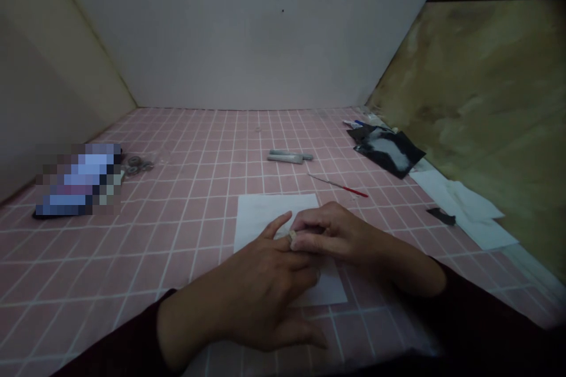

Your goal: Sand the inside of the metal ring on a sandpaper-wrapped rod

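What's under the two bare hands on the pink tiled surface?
A white paper sheet shows around the left hand and right hand; the part beneath them is covered.

From here I can read no words, labels or numbers; the pixelated block (77,179) at nine o'clock is unreadable, and the black packet (386,150) at two o'clock shows nothing legible.

Back wall (247,29): pale grey, plain, at 12 o'clock, one tiny black speck
Left wall (57,70): cream, slanting in at 9 o'clock
Right panel (481,106): mottled olive-brown board at 3 o'clock
Tiled surface (186,147): pink, white grout lines
Light: dim, soft
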Tool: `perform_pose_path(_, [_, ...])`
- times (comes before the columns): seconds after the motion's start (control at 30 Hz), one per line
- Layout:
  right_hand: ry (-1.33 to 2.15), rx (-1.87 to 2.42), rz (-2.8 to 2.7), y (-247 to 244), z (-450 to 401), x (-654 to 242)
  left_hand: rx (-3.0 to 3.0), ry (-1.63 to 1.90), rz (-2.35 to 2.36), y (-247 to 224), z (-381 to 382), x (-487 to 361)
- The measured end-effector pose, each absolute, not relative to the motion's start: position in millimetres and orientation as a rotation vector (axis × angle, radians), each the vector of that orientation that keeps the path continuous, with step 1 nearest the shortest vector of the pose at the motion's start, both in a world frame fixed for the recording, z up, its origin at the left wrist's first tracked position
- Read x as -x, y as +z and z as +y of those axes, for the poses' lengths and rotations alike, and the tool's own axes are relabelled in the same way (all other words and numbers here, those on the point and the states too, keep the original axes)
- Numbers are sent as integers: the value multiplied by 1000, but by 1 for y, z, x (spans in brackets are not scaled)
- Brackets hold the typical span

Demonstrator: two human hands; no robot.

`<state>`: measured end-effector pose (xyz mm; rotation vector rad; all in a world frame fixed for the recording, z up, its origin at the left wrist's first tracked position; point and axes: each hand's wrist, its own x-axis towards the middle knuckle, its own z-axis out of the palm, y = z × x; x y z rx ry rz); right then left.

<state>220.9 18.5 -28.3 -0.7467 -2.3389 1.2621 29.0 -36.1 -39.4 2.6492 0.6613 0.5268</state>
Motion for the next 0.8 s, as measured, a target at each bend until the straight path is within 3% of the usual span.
perform_pose_path(0.37, [1419,772,-2215,-27,16,-221,-2642,494,663,-36,-35,-26])
perform_pose_path(0.8, [1369,707,-2264,-22,14,-222,-2497,478,532,-23,-36,-26])
